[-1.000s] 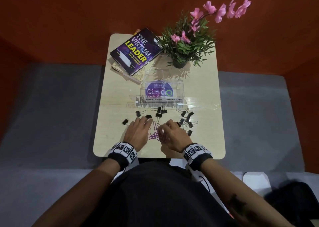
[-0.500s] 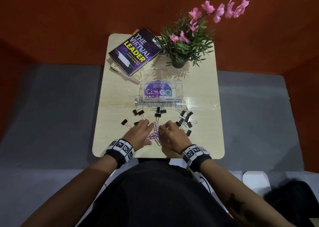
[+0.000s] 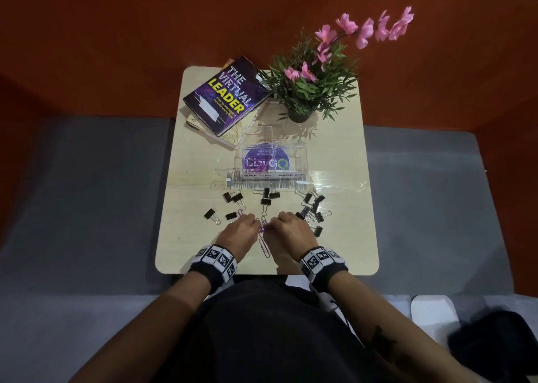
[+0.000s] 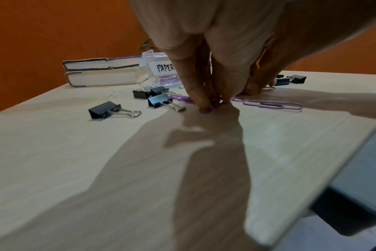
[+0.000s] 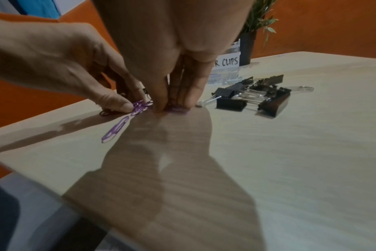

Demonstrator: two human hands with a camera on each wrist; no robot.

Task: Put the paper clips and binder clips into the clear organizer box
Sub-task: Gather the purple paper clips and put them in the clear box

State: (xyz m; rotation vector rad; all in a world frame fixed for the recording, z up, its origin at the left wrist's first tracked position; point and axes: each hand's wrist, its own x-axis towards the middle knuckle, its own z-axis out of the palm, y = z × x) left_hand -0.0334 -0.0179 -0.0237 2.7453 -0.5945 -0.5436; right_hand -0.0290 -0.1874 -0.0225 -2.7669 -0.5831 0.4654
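Closes up since a second ago: left hand and right hand, then spread flat and a little apart over the purple paper clips, now meet fingertip to fingertip at the near middle of the table. Leaves the clips raked into one small bunch between the two hands. Reads as gathering before a lift, so no new clip is in the box yet.

From the right wrist, shows the left thumb and fingers curled round the bunch, pinching it against the tabletop. Shows the right fingers held close together, tips down on more purple wire. Cannot tell whether that hand grips or only presses.

Misses one long paper clip, which lies loose just near of the hands.

Leaves the black binder clips untouched: a cluster to the right, a few to the left and a few just in front of the clear organizer box, which stands beyond the hands at mid-table. Through its left side, labelled for paper clips, shows some purple clips already inside.

Hidden: most of the bunch under the fingers, so no count possible. Hard to make out: the box walls and its open lid, the contents of the right compartment, and the labels, each cut off by a hand in the wrist views. Farther back: books and a potted plant.
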